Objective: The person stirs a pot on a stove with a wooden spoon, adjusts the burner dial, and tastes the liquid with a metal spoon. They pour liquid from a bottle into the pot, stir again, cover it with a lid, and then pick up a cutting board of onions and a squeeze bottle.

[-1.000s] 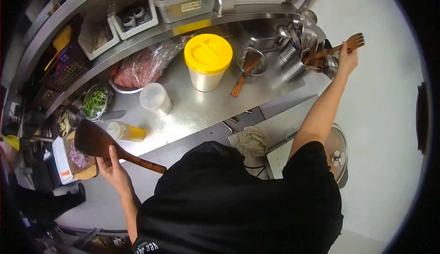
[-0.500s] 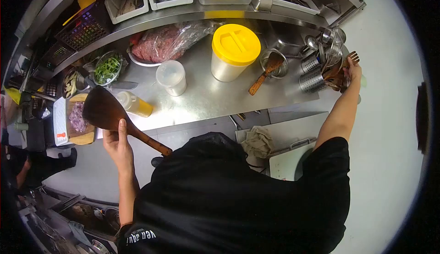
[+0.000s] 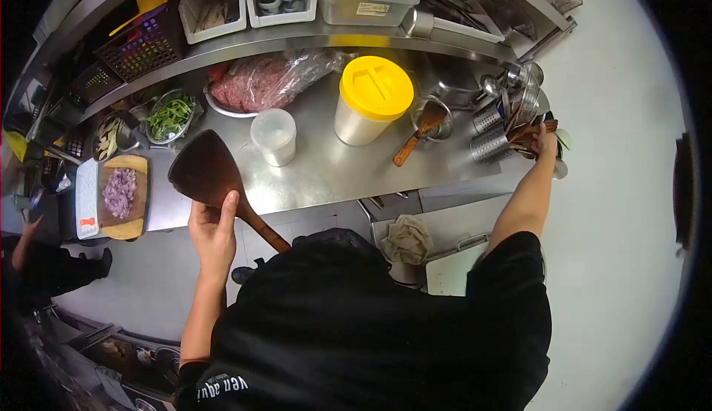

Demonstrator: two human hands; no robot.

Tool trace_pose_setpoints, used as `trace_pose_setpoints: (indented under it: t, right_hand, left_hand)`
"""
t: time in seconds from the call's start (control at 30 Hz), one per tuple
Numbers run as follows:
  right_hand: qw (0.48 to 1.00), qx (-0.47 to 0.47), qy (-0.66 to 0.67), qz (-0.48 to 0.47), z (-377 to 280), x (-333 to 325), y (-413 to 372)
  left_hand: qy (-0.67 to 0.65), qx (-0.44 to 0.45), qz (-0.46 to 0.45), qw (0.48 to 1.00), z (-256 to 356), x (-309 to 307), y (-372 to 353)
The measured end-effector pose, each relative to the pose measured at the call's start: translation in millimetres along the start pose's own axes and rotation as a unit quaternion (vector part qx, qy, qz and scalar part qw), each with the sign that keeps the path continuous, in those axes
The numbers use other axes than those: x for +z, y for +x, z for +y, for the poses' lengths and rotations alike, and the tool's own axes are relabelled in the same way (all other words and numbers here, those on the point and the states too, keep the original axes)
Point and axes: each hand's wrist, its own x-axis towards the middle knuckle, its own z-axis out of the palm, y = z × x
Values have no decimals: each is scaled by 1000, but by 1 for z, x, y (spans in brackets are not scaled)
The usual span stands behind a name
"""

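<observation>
My left hand (image 3: 212, 234) grips a large dark wooden spatula (image 3: 210, 174), its broad blade raised over the front edge of the steel counter (image 3: 326, 174). My right hand (image 3: 546, 142) reaches far right to the perforated metal utensil holders (image 3: 490, 144), its fingers closed around a wooden utensil handle (image 3: 532, 131) standing in a holder. A second wooden spatula (image 3: 415, 135) rests in a small steel bowl beside a yellow-lidded steel container (image 3: 371, 100).
On the counter sit a lidded plastic tub (image 3: 274, 137), wrapped minced meat (image 3: 271, 79), a bowl of greens (image 3: 170, 117) and a cutting board with chopped red onion (image 3: 120, 194). Bins line the shelf above. Another person's arm (image 3: 33, 259) shows at far left.
My right hand has lowered the slotted wooden utensil into the holder. My left hand has brought the big spatula rightward and higher. The view shifted left along the counter.
</observation>
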Motion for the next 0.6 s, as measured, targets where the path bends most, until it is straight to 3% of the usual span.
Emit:
trace_pose_setpoints:
  t: [0.03, 0.1, 0.13, 0.17, 0.2, 0.23, 0.27, 0.3, 0.33, 0.37, 0.4, 0.53, 0.6]
  right_hand:
    - [979, 45, 174, -97, 4, 1, -5]
    - [986, 4, 103, -128, -14, -22, -9]
    - [996, -68, 52, 30, -60, -50, -80]
    - [973, -115, -22, 199, -118, -83, -165]
    - [942, -152, 153, 259, -172, -96, -261]
    - [929, -210, 200, 231, -182, -73, -289]
    - [933, -227, 252, 120, -201, -47, -332]
    - [978, -159, 135, -25, -217, -13, -357]
    - [981, -146, 67, -105, -222, 20, -387]
    - [968, -211, 18, -136, -199, 86, -394]
    - [971, -170, 3, -165, -197, 111, -409]
    - [973, -107, -45, -200, -183, 166, -420]
    - [960, -128, -42, -246, -176, 161, -407]
  left_hand:
    - [-11, -19, 3, 1000, -1, -3, 0]
    - [-18, -36, 8, 999, 2, -4, 1]
    - [-12, -34, 5, 999, 1, -3, 3]
    - [-6, -30, 5, 1000, -1, -2, 3]
    - [0, -26, 3, 1000, -3, -1, 1]
    - [4, -27, -3, 1000, -4, 1, -1]
    - [7, -23, -10, 1000, -4, 4, -3]
    - [9, -17, -19, 1000, -3, 6, -5]
    - [10, -14, -24, 1000, -1, 8, -8]
    - [4, -7, -23, 1000, 0, 10, -11]
    - [-2, -1, -17, 1000, 1, 9, -14]
    - [-33, -52, 8, 998, -3, 1, -23]
    - [-25, -68, -4, 997, -14, -8, -28]
